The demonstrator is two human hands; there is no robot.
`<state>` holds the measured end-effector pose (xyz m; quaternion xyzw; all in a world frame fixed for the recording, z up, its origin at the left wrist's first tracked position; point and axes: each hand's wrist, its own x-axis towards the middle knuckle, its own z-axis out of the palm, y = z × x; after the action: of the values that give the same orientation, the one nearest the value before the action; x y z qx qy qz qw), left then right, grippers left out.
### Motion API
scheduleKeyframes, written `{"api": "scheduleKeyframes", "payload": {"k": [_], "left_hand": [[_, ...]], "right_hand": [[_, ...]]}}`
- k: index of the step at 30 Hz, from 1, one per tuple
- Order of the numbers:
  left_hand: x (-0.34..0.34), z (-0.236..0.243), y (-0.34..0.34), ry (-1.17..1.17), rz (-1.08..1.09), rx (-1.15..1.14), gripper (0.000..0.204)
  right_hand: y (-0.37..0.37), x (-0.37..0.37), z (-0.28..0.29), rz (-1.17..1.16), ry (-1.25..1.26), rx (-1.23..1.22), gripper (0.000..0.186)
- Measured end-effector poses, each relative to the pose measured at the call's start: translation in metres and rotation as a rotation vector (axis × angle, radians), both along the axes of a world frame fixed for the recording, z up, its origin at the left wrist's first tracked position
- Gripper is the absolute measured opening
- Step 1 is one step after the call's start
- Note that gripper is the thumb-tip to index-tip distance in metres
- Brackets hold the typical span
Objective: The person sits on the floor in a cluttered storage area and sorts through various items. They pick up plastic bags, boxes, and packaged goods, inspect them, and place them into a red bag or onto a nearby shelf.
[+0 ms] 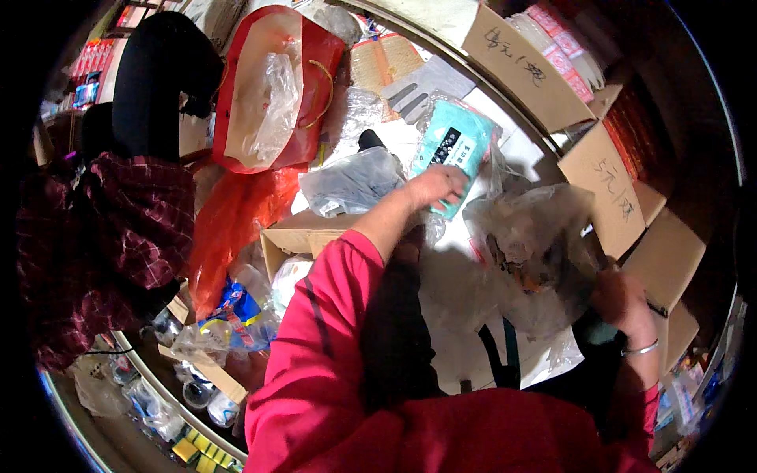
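Note:
My left hand (435, 187) reaches forward and grips a flat teal packet in clear wrap (456, 150) by its lower edge, above a white surface (465, 347). My right hand (627, 303), with a silver bangle on the wrist, clutches the edge of a large crumpled clear plastic bag (536, 236) that holds dark items. Both arms wear pink sleeves. A second clear bag with grey contents (351, 183) lies just left of my left hand.
A red shopping bag (272, 87) and an orange plastic bag (229, 225) lie at the left. Open cardboard boxes (607, 189) line the right side. A person in a dark plaid top (102, 236) stands at the left. Small packets and bottles (213, 331) crowd the lower left.

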<state>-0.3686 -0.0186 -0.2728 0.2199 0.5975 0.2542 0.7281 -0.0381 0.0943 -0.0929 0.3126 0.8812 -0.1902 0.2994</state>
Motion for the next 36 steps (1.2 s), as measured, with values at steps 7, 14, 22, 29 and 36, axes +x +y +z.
{"api": "scheduleKeyframes", "payload": {"k": [7, 14, 22, 29, 36], "left_hand": [[-0.096, -0.037, -0.015, 1.157, -0.394, -0.279, 0.037], [-0.149, -0.038, -0.088, 0.783, -0.419, -0.666, 0.076], [-0.156, -0.053, -0.127, 1.01, 0.009, -0.694, 0.096], [-0.132, -0.041, -0.083, 1.138, -0.403, -0.09, 0.087], [-0.142, -0.062, -0.066, 0.888, -0.493, -0.105, 0.078]], "right_hand": [[-0.007, -0.022, 0.01, -0.074, 0.058, -0.088, 0.009], [-0.006, -0.035, 0.017, -0.009, 0.034, -0.052, 0.011], [-0.009, -0.024, 0.014, 0.053, 0.21, -0.056, 0.009], [-0.009, -0.028, 0.016, 0.024, 0.091, -0.086, 0.01], [-0.009, -0.041, 0.016, -0.007, -0.065, -0.072, 0.016]]}}
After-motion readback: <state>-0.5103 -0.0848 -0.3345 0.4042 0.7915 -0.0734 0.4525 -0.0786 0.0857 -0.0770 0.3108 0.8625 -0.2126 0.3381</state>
